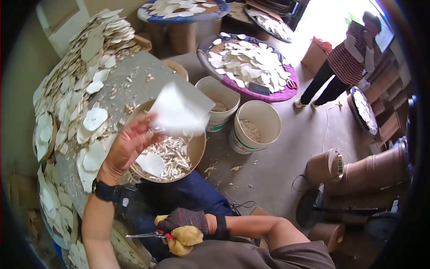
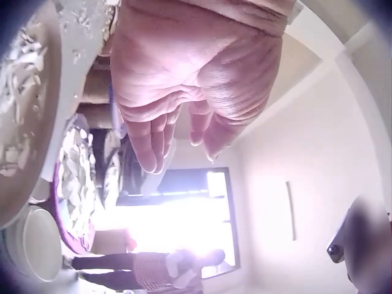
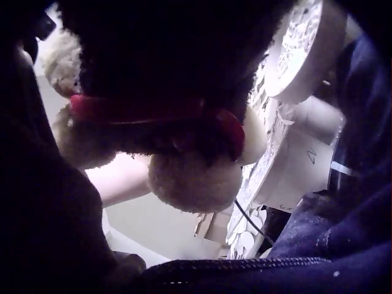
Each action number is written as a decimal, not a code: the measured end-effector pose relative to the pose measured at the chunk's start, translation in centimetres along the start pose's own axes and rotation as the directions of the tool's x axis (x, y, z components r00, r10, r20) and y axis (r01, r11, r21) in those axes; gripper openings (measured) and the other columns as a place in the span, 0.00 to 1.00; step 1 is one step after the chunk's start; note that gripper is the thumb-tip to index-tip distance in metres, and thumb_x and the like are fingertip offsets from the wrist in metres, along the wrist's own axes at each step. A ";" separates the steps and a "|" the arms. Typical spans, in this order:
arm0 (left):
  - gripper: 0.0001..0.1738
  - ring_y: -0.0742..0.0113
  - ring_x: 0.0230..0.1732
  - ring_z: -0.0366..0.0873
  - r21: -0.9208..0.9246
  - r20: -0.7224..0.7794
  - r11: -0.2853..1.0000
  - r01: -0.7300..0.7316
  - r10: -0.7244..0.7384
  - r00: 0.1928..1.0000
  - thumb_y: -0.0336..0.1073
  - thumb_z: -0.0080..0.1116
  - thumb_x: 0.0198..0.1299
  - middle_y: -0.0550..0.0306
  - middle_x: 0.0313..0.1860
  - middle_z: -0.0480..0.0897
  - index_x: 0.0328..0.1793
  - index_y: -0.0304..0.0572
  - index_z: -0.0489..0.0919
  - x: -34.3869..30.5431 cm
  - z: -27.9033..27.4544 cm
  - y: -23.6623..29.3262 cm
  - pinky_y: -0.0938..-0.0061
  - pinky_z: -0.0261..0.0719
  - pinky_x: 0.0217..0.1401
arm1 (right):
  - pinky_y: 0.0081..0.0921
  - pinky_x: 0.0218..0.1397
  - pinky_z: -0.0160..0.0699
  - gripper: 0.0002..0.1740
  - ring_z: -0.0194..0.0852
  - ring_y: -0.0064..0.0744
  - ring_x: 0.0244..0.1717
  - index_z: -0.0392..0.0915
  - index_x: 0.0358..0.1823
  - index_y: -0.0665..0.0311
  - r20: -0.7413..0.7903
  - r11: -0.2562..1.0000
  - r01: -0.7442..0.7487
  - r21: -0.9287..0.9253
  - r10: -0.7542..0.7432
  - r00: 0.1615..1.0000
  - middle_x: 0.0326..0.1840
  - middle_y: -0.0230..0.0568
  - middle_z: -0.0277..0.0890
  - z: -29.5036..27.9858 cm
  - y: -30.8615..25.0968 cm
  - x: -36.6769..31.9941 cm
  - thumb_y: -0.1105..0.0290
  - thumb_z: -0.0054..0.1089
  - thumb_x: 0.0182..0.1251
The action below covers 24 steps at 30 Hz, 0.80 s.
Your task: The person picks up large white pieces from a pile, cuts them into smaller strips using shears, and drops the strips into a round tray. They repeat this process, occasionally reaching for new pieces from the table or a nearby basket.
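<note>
Head view: the left hand is bare and raised, with a flat white piece at its fingertips. The piece is blurred and lies over the near side of a round container of pale strips; a second white piece rests among the strips, just below the fingers. In the left wrist view the palm faces the camera, fingers partly bent; whether thumb and fingers pinch the piece cannot be told. The right hand, gloved, grips red-handled scissors beside the lap, fingers curled round the handles (yellow padding bulges around the grip). The blades point towards the left forearm; whether they are parted cannot be made out.

Handling, as judged: the piece looks thin and probably brittle, so a light hold near its rim, thumb on one face and fingers on the other, would suit it better than a squeeze at one corner. It is best moved flat and slowly. The blades are best left low and turned away from the bare forearm while the left hand is busy. The grey tabletop beyond the left fingers would give the piece level support.
</note>
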<state>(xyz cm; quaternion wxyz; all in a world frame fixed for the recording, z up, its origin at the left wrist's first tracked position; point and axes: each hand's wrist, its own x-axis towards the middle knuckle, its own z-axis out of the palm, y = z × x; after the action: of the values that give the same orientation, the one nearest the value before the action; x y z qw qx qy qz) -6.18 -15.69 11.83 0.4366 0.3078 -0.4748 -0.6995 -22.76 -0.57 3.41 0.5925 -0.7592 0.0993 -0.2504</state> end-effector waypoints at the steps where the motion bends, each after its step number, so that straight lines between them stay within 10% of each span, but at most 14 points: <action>1: 0.27 0.64 0.57 0.75 -0.009 0.048 0.997 -0.070 0.071 0.996 0.31 0.56 0.61 0.48 0.60 0.74 0.67 0.37 0.66 1.0 2.0 1.4 0.70 0.74 0.60 | 0.32 0.32 0.75 0.10 0.78 0.46 0.32 0.74 0.38 0.59 0.008 1.000 0.011 -0.009 -0.011 1.000 0.31 0.42 0.73 0.2 0.2 0.0 0.66 0.53 0.54; 6: 0.21 0.65 0.51 0.78 0.356 -0.026 0.934 -0.004 0.014 1.000 0.27 0.52 0.61 0.49 0.51 0.79 0.62 0.34 0.70 1.2 0.6 1.3 0.71 0.76 0.56 | 0.28 0.33 0.77 0.11 0.79 0.38 0.31 0.74 0.41 0.62 0.003 0.986 0.045 -0.158 -0.046 0.999 0.31 0.40 0.76 0.1 -0.2 -0.2 0.66 0.55 0.59; 14: 0.15 0.72 0.40 0.80 0.355 -0.426 0.893 0.276 -0.108 0.898 0.30 0.55 0.61 0.54 0.41 0.83 0.53 0.32 0.77 -6.7 -8.5 -5.0 0.79 0.78 0.45 | 0.31 0.34 0.79 0.14 0.81 0.42 0.31 0.75 0.41 0.61 0.175 0.985 0.032 -0.167 -0.002 0.985 0.31 0.40 0.79 0.5 0.7 1.4 0.66 0.60 0.54; 18: 0.15 0.65 0.39 0.80 0.735 -0.477 0.562 0.379 0.032 0.879 0.34 0.61 0.52 0.53 0.36 0.83 0.44 0.33 0.81 -8.2 -8.9 -8.3 0.72 0.77 0.47 | 0.33 0.34 0.79 0.14 0.80 0.44 0.30 0.76 0.42 0.59 0.222 0.980 -0.023 -0.196 0.067 0.973 0.29 0.42 0.78 1.0 0.8 1.8 0.65 0.62 0.53; 20: 0.17 0.60 0.46 0.79 0.967 -0.224 0.184 0.175 0.299 0.928 0.37 0.64 0.50 0.50 0.40 0.82 0.44 0.34 0.81 -7.8 -7.9 -9.0 0.69 0.75 0.53 | 0.33 0.34 0.79 0.15 0.80 0.45 0.30 0.77 0.42 0.58 0.241 0.954 -0.045 -0.297 0.120 0.963 0.28 0.43 0.78 1.1 0.7 1.7 0.65 0.63 0.53; 24: 0.30 0.49 0.57 0.72 0.982 -0.188 0.017 0.187 0.159 0.969 0.41 0.67 0.45 0.40 0.55 0.74 0.54 0.34 0.74 -6.1 -5.8 -10.2 0.63 0.71 0.60 | 0.33 0.34 0.79 0.16 0.79 0.46 0.30 0.77 0.44 0.57 0.227 0.948 -0.039 -0.316 0.116 0.967 0.29 0.44 0.78 1.2 0.9 1.5 0.65 0.63 0.53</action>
<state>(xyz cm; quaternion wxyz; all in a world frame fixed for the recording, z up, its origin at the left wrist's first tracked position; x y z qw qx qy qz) -1.88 -10.75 0.27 0.1422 0.6134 -0.7667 -0.1249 -20.74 -0.50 2.70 0.4837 -0.8628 0.0939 -0.1132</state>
